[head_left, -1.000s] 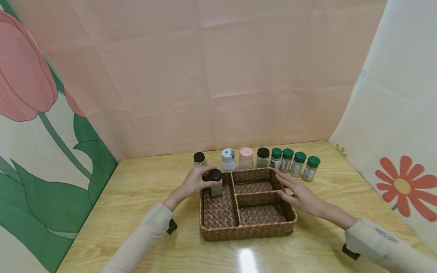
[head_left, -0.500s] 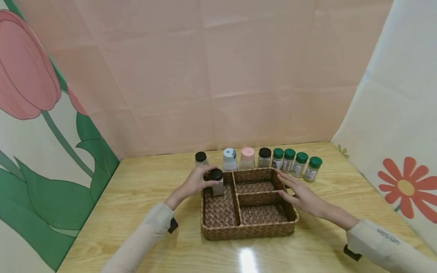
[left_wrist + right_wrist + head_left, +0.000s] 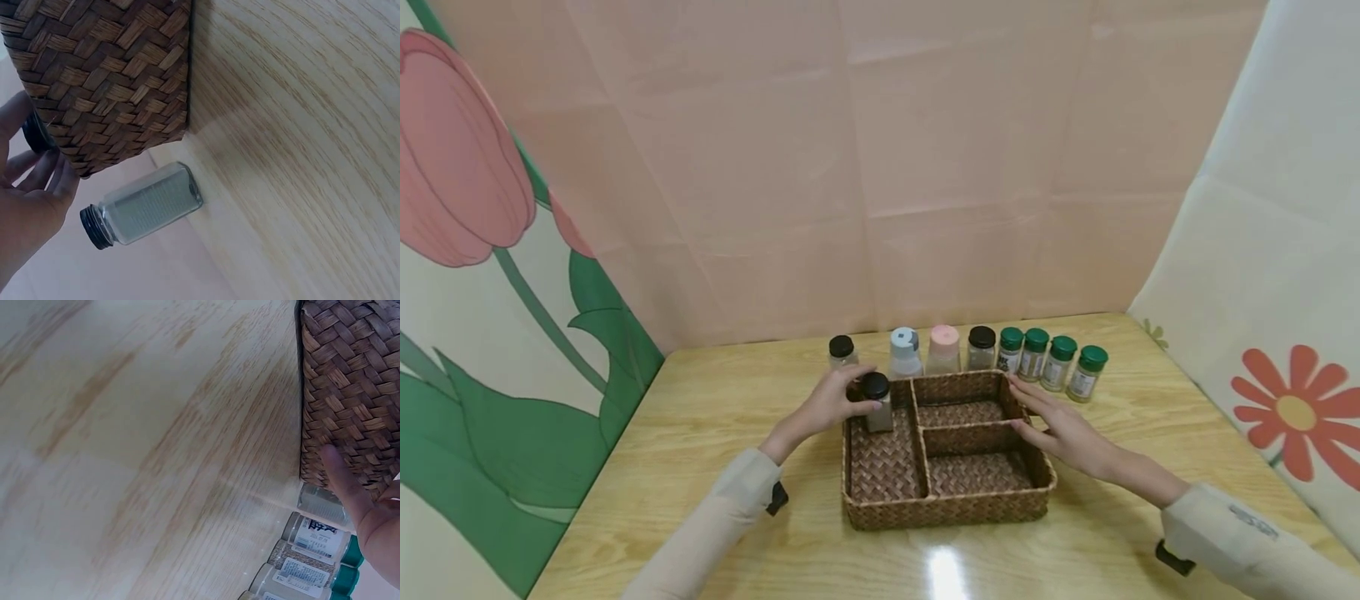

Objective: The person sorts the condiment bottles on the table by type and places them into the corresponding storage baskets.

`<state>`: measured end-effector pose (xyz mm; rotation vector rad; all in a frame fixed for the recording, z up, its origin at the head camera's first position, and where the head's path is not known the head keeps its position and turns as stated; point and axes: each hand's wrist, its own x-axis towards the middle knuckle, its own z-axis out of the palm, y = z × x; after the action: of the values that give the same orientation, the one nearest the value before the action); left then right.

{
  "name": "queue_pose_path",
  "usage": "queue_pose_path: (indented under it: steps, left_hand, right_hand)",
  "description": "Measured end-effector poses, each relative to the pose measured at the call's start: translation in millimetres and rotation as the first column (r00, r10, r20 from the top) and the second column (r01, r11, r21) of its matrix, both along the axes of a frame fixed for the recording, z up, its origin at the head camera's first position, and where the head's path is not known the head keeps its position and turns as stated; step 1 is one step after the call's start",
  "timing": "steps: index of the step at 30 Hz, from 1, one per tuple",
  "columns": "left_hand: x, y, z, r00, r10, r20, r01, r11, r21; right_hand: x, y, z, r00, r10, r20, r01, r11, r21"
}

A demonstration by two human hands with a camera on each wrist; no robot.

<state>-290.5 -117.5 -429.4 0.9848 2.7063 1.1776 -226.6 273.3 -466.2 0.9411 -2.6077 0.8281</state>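
A brown woven basket (image 3: 951, 512) with three compartments sits on the wooden table. In its left compartment, near the back, a black-capped spice jar (image 3: 879, 415) stands upright. My left hand (image 3: 829, 405) grips this jar between thumb and fingers, reaching over the basket's left wall. In the left wrist view the woven wall hides most of the jar; only its black cap shows beside the left hand (image 3: 28, 200). My right hand (image 3: 1071, 435) rests on the basket's right rim. One finger of the right hand (image 3: 369, 515) touches the outer wall in the right wrist view.
Behind the basket stands a row: a black-capped jar (image 3: 842, 351), a blue-capped bottle (image 3: 905, 353), a pink-capped bottle (image 3: 943, 350), and another black-capped jar (image 3: 981, 348). Several green-capped spice jars (image 3: 1057, 363) continue it rightward. A pink cloth (image 3: 865, 167) hangs behind the table.
The view has shifted very slightly. Both hands, the gripped jar and the basket hold the same places relative to one another.
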Motion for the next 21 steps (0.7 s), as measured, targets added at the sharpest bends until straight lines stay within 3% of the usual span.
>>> queue_pose_path:
  steps: [11, 21]
  left_hand:
    - [5.7, -5.1, 1.4, 1.000, -0.017, -0.019, 0.020, 0.990, 0.136]
    - [3.1, -2.5, -1.8, 0.992, 0.043, -0.122, -0.011, 0.967, 0.255]
  right_hand:
    - [2.8, -2.2, 4.0, 0.999, 0.018, -0.038, -0.019, 1.000, -0.008]
    - [4.1, -2.1, 3.3, 0.999, 0.012, -0.045, -0.012, 1.000, -0.005]
